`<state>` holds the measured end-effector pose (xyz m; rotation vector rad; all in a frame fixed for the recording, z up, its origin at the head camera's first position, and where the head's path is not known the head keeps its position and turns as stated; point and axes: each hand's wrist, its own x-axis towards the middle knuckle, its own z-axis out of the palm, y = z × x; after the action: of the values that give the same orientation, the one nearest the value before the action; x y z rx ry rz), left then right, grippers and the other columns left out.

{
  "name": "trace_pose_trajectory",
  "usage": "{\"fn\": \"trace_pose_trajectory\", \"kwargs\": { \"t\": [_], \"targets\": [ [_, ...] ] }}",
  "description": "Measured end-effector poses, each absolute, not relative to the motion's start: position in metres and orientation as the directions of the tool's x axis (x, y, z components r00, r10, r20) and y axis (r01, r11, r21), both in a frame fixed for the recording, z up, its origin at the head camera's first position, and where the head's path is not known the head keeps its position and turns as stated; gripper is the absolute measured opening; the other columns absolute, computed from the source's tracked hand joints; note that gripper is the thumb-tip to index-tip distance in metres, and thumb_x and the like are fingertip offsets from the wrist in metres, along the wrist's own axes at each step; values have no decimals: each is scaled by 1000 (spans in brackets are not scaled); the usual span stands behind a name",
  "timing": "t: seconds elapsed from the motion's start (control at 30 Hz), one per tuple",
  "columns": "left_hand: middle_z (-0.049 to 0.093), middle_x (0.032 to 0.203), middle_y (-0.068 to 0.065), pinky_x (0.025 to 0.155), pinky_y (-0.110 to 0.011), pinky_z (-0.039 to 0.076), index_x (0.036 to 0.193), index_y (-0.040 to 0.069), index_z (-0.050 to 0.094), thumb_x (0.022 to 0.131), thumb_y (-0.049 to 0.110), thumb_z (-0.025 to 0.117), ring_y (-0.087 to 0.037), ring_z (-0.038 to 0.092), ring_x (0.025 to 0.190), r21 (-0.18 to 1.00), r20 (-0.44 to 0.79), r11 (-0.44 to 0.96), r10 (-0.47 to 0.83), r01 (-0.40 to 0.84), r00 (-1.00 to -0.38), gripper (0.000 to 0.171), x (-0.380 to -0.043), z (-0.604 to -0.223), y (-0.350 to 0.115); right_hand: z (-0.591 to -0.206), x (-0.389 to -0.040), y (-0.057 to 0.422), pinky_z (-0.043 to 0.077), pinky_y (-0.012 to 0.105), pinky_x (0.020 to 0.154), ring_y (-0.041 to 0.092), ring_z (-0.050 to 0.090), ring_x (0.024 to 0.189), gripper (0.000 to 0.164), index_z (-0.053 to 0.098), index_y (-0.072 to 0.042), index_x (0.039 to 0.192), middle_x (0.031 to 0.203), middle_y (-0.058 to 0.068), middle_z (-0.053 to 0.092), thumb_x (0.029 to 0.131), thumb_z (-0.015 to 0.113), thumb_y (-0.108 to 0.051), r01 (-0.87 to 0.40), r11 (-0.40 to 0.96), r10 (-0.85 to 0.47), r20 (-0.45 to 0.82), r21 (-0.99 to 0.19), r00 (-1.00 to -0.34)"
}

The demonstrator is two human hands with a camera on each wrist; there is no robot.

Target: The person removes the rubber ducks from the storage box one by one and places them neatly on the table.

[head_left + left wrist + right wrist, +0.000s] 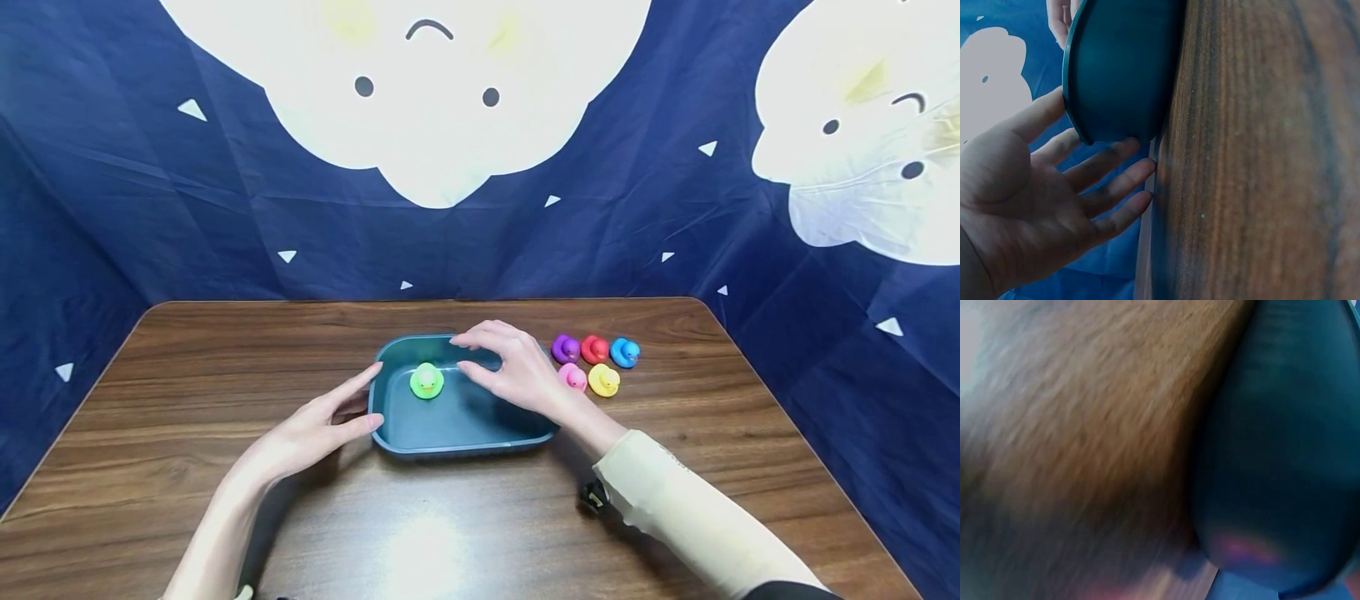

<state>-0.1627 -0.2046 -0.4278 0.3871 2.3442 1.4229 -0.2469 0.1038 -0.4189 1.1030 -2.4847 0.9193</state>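
A dark teal plastic bin (465, 429) stands on the wooden table with a green rubber duck (427, 382) inside, toward its left end. At the bin's left end, my left hand (311, 433) has thumb and fingertips right at the rim; in the left wrist view its other fingers reach along the outer wall. My right hand (517, 367) is over the bin's right half, thumb and fingers apart and nothing between them. Just right of the bin sit a purple duck (566, 348), a red duck (595, 349), a blue duck (625, 352), a pink duck (573, 377) and a yellow duck (603, 380).
The wooden table (187, 400) reaches back to a dark blue cloth (225, 208) printed with white clouds. My right forearm crosses the table's right front. Blur covers most of the right wrist view, where the bin's outer wall (1279, 456) shows.
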Motion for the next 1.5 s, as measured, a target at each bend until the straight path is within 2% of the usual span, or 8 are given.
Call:
{"fn": "trace_pose_trajectory", "kwargs": {
  "t": [0.3, 0.57, 0.8, 0.93, 1.1, 1.27, 1.33, 1.5],
  "targets": [
    [38, 163, -22, 110, -39, 45, 167, 19, 17, 104, 33, 62, -40, 45, 148, 894, -156, 443, 434, 59, -887, 78, -164, -426, -202, -424, -246, 91, 57, 31, 90, 14, 68, 103, 32, 76, -18, 122, 111, -3, 74, 92, 79, -25, -714, 514, -576, 425, -475, -698],
    [39, 163, -21, 108, -28, 46, 166, 20, 18, 104, 34, 62, -39, 44, 148, 901, -150, 430, 444, 62, -884, 78, -164, -426, -201, -428, -248, 83, 58, 34, 93, 10, 68, 106, 31, 76, -20, 123, 115, -8, 73, 93, 78, -28, -682, 521, -590, 361, -513, -722],
    [43, 161, -20, 113, -43, 44, 166, 22, 19, 103, 36, 63, -38, 46, 148, 886, -162, 461, 429, 61, -888, 78, -166, -425, -198, -433, -251, 82, 59, 45, 93, 20, 70, 106, 32, 75, -18, 124, 115, -2, 74, 93, 78, -25, -666, 486, -606, 331, -565, -723],
    [41, 163, -18, 114, -45, 43, 166, 23, 20, 103, 37, 63, -38, 45, 149, 882, -163, 467, 426, 61, -890, 78, -167, -426, -199, -433, -252, 78, 59, 44, 92, 20, 70, 105, 32, 76, -18, 123, 114, -2, 74, 92, 79, -25, -670, 481, -614, 328, -565, -718],
    [40, 164, -17, 113, -40, 43, 166, 24, 19, 104, 37, 62, -37, 42, 150, 887, -170, 459, 428, 52, -888, 77, -166, -428, -201, -434, -254, 73, 59, 44, 86, 22, 70, 103, 32, 76, -17, 123, 114, 3, 74, 93, 79, -25, -677, 477, -631, 318, -561, -708],
    [38, 165, -18, 105, -18, 43, 166, 24, 18, 104, 36, 62, -38, 41, 151, 896, -172, 442, 429, 40, -887, 77, -165, -428, -202, -435, -254, 69, 59, 39, 82, 19, 70, 101, 31, 76, -19, 122, 113, -2, 73, 93, 78, -28, -681, 505, -642, 297, -530, -707],
    [38, 165, -18, 102, -13, 42, 166, 24, 18, 104, 36, 62, -38, 41, 151, 899, -174, 436, 427, 34, -887, 77, -164, -427, -202, -436, -254, 68, 58, 36, 82, 17, 70, 101, 31, 76, -20, 122, 114, -4, 73, 93, 78, -30, -684, 520, -646, 288, -512, -707],
    [39, 164, -17, 105, -18, 44, 166, 26, 18, 103, 38, 63, -37, 42, 150, 891, -188, 454, 412, 22, -891, 78, -161, -426, -204, -439, -255, 64, 56, 27, 82, 11, 69, 99, 31, 76, -21, 122, 115, -7, 73, 93, 78, -33, -696, 546, -667, 262, -466, -698]
  ]
}}
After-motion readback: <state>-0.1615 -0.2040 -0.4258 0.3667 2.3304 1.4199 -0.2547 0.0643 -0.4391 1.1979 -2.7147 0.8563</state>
